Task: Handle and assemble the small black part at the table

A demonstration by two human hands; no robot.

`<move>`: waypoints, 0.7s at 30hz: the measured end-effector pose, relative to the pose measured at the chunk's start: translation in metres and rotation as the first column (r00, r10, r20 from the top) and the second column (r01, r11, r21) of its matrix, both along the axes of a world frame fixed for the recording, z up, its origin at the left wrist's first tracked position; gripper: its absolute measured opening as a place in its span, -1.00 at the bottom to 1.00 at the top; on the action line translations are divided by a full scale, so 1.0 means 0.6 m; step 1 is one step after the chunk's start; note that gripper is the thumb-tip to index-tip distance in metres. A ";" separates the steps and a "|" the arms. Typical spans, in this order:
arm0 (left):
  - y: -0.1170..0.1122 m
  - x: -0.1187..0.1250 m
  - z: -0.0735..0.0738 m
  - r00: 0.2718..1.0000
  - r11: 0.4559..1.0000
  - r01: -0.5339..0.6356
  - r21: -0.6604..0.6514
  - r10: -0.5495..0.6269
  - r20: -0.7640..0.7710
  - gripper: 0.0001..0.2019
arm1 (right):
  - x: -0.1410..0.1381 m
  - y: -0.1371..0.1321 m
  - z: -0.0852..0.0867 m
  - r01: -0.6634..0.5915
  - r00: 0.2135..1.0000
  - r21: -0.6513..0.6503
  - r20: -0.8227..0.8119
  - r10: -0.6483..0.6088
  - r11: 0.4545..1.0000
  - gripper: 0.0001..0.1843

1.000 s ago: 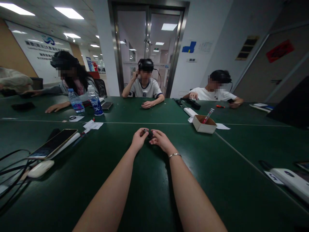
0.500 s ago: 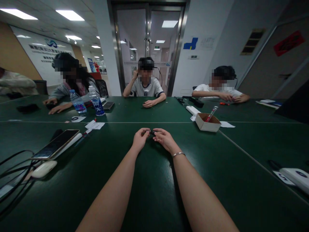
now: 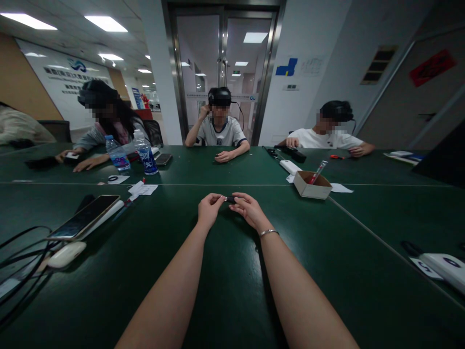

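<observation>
Both my arms reach forward over the dark green table [image 3: 225, 271]. My left hand [image 3: 208, 211] and my right hand [image 3: 247, 209] meet at the middle of the table, fingertips pinched from either side on a small black object [image 3: 229, 199] held just above the surface. A thin bracelet [image 3: 268, 232] circles my right wrist. The object is too small to name.
A phone [image 3: 84, 216], a white mouse [image 3: 66, 254] and black cables [image 3: 18, 261] lie at the left. Two water bottles [image 3: 145, 154] stand further back. A small cardboard box [image 3: 311, 185] sits right of centre. White devices [image 3: 445, 269] lie far right. Three people sit across the table.
My hands have lifted slightly and the small black object now shows more plainly between the fingertips. The people opposite have shifted their hands a little.
</observation>
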State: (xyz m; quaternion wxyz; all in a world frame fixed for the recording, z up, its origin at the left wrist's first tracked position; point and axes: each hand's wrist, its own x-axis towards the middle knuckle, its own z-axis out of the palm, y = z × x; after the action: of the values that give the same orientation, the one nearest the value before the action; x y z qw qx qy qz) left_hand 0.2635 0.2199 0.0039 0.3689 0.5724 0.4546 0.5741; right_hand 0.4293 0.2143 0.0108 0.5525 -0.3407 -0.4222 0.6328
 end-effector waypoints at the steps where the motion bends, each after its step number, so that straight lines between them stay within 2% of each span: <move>1: 0.000 0.000 0.000 1.000 1.000 -0.004 -0.005 0.004 -0.006 -0.77 | 0.000 0.000 0.000 -0.001 1.000 0.003 -0.003 0.001 1.000 -0.79; 21: 0.004 -0.003 -0.006 1.000 0.997 -0.024 -0.076 0.024 0.005 -0.68 | 0.001 0.000 0.000 -0.041 0.999 -0.002 -0.009 0.041 0.999 -0.76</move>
State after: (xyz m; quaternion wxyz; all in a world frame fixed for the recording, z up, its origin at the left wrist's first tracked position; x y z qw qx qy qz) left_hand 0.2618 0.2223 0.0005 0.3849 0.5507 0.4819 0.5625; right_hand 0.4297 0.2143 0.0109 0.5408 -0.3296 -0.4261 0.6460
